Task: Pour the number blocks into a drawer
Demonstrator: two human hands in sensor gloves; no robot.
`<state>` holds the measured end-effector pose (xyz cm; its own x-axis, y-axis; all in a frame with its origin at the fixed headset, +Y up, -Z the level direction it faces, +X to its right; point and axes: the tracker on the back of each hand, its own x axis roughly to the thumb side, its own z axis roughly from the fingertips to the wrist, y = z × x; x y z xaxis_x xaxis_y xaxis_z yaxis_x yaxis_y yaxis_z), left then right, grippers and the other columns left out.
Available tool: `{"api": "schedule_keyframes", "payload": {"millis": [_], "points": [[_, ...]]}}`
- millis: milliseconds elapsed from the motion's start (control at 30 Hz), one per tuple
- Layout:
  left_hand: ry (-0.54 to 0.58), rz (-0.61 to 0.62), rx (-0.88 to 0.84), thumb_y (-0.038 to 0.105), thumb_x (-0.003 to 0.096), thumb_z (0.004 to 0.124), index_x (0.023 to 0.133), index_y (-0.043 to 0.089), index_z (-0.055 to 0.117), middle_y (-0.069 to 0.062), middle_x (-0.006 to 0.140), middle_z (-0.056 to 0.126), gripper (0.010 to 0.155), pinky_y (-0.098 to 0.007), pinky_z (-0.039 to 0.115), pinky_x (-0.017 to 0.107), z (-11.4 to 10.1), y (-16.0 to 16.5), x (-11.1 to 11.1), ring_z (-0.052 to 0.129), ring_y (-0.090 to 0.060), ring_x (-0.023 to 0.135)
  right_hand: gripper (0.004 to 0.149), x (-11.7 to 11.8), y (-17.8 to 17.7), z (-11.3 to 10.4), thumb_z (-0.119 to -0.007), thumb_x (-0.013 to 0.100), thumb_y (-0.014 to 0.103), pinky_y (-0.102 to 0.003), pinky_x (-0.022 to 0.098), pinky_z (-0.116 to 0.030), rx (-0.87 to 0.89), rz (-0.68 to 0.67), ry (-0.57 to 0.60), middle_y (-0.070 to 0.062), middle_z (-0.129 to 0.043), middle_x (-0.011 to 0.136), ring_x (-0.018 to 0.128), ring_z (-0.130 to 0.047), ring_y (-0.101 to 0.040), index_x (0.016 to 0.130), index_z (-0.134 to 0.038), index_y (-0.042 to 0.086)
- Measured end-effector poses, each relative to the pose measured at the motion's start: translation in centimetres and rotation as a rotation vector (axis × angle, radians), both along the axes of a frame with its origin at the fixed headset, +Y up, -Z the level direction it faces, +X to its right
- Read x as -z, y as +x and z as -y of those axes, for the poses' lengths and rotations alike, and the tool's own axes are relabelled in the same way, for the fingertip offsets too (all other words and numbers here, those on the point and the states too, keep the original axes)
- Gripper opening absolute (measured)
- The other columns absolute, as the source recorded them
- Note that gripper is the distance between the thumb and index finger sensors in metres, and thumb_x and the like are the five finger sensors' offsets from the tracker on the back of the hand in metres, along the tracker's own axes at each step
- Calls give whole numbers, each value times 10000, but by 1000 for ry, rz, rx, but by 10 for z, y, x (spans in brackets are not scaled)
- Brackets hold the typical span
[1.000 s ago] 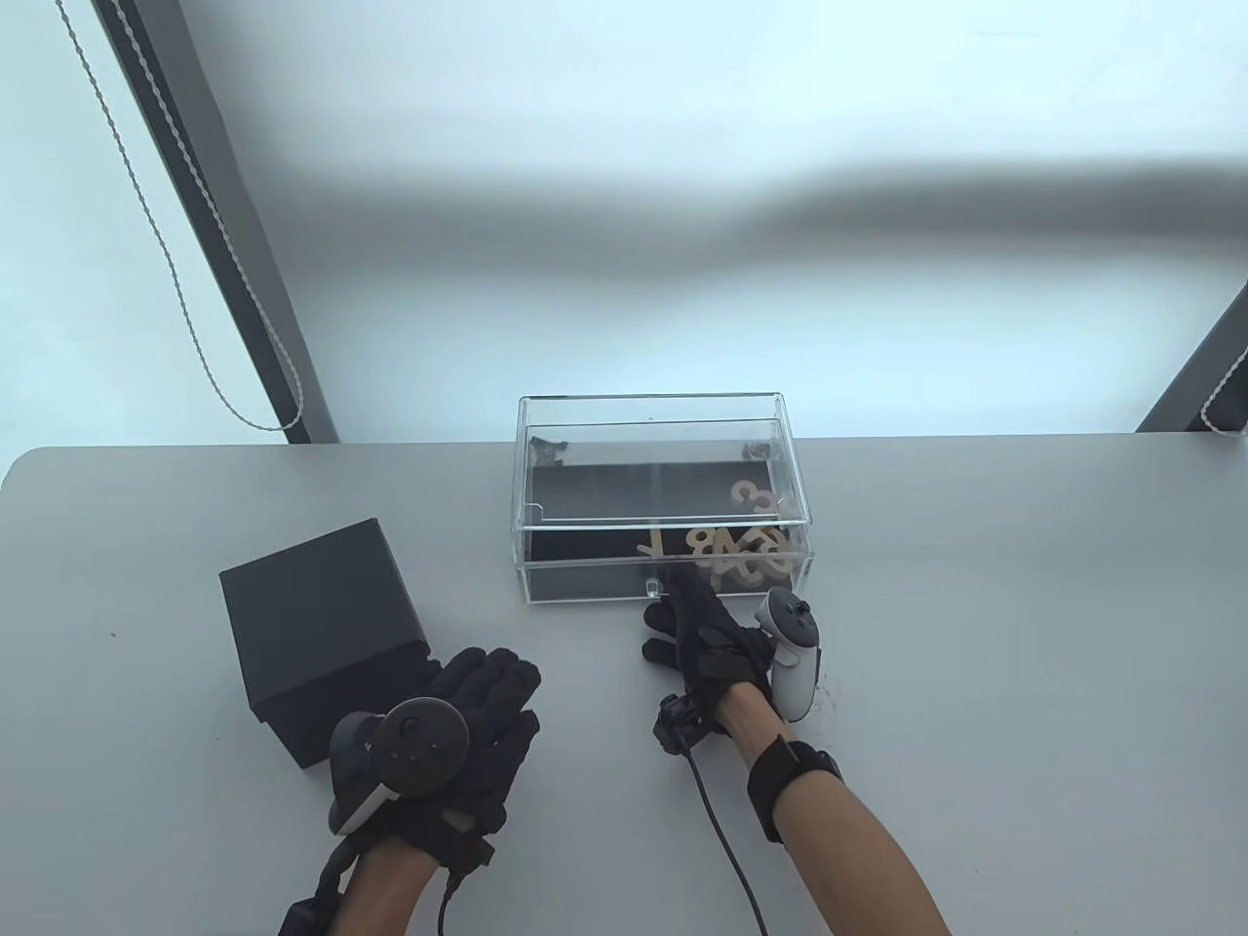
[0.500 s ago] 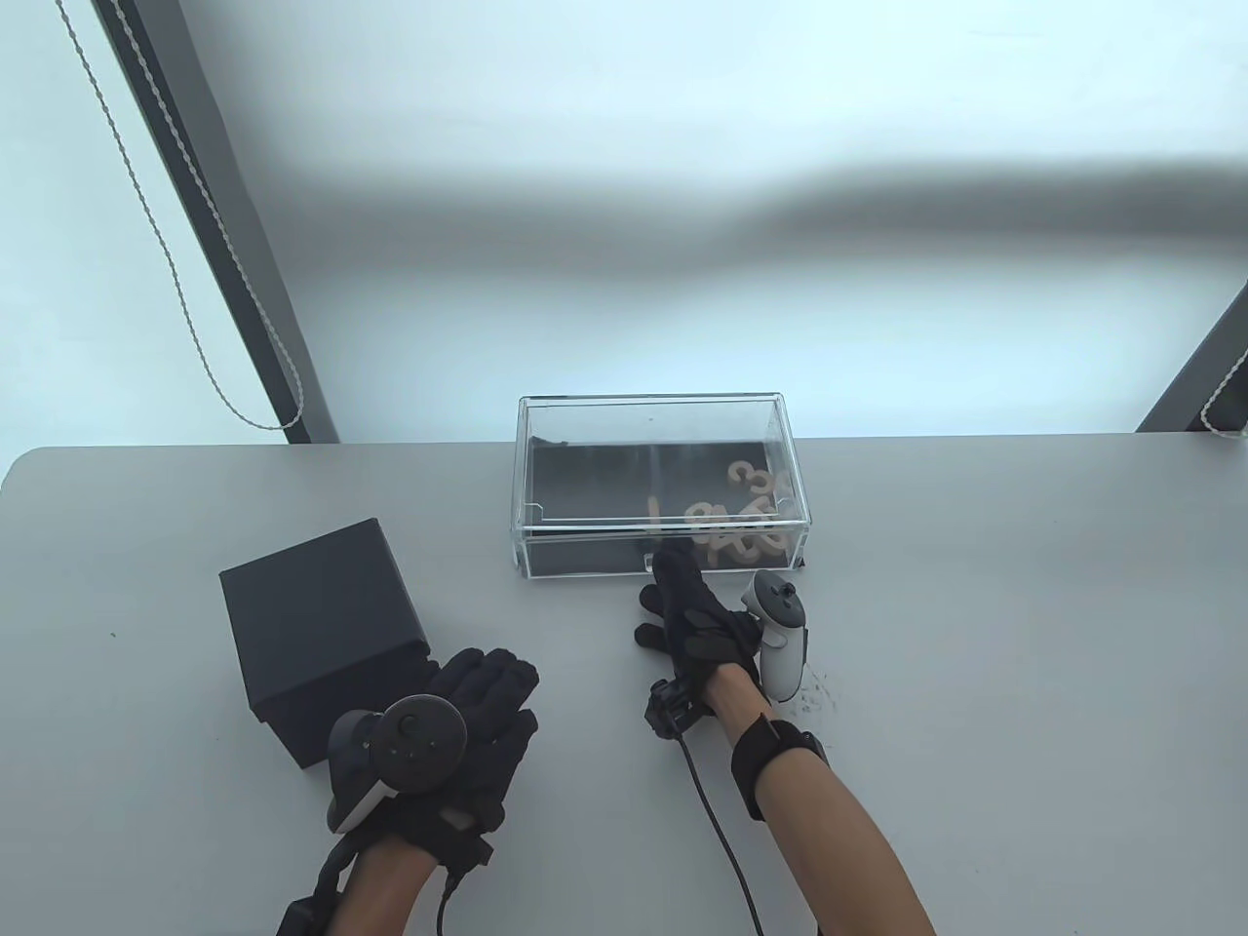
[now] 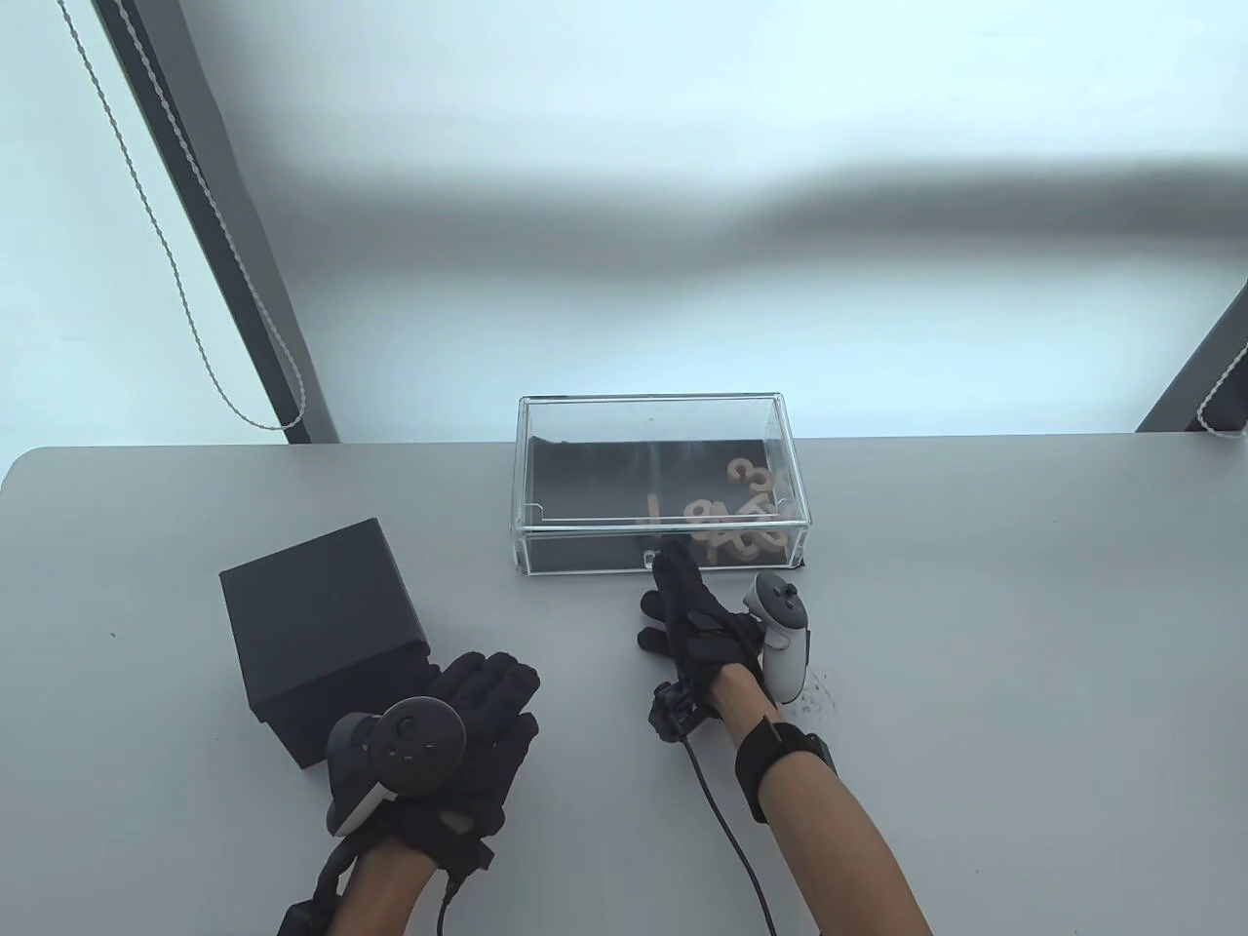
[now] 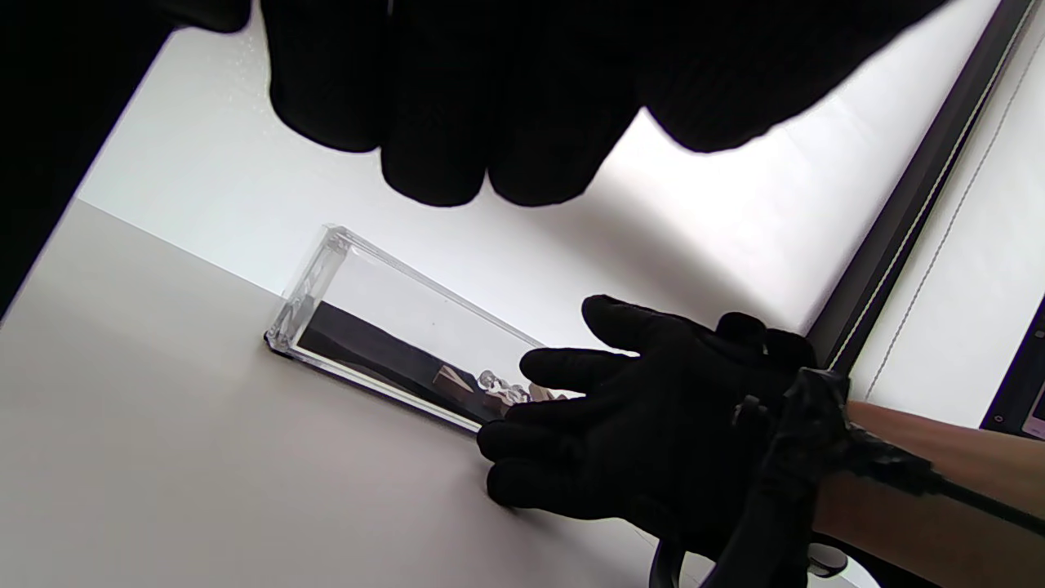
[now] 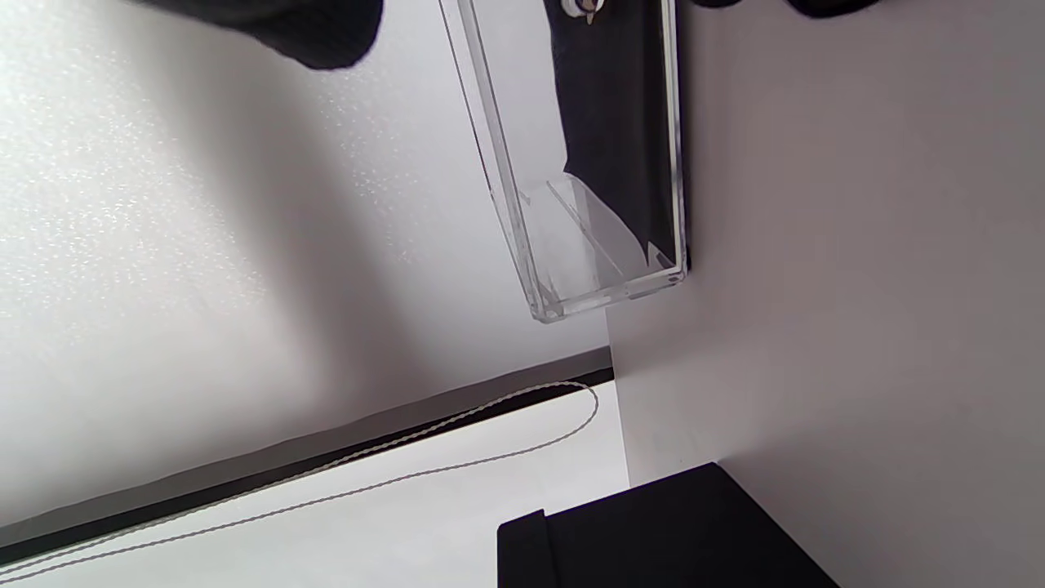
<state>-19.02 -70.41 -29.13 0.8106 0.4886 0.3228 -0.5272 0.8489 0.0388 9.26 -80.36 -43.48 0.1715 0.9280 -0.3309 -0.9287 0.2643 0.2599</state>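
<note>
Several number blocks [image 3: 746, 522] lie in the drawer [image 3: 663, 487] just beyond the right hand [image 3: 697, 624], whose straight fingers apparently touch its front.

Number blocks [image 3: 746, 522] in the drawer [image 3: 659, 487] too overlapped to read

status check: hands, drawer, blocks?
Right hand open, fingers at drawer front. Left hand open beside black box. Drawer flush, number blocks inside. Nothing in the way.
</note>
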Motion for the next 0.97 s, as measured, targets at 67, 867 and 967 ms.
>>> {"api": "schedule_keyframes", "payload": {"millis": [67, 867, 967], "points": [[-1, -1, 0, 532, 468, 682, 981, 233, 731, -94, 1105, 745, 596, -674, 380, 756, 0, 0, 0, 622, -403, 1036, 799, -3, 2, -4, -614, 541, 583, -714, 703, -387, 2, 6, 17, -196, 5, 1123, 1028, -274, -537, 1092, -187, 191], [-43, -8, 21, 533, 468, 681, 982, 228, 728, -95, 1104, 745, 599, -675, 380, 755, 6, 2, 0, 622, -403, 1036, 781, -96, 62, -53, -648, 504, 578, -723, 684, -392, -208, -21, 230, -225, -195, 1132, 1007, -385, -530, 1073, -359, 127], [-56, -13, 28, 533, 468, 681, 981, 228, 729, -96, 1104, 746, 599, -675, 380, 755, 9, 1, 0, 624, -405, 1034, 782, -109, 70, -57, -649, 501, 580, -725, 680, -397, -239, -26, 253, -229, -212, 1132, 1004, -393, -534, 1072, -368, 125]]}}
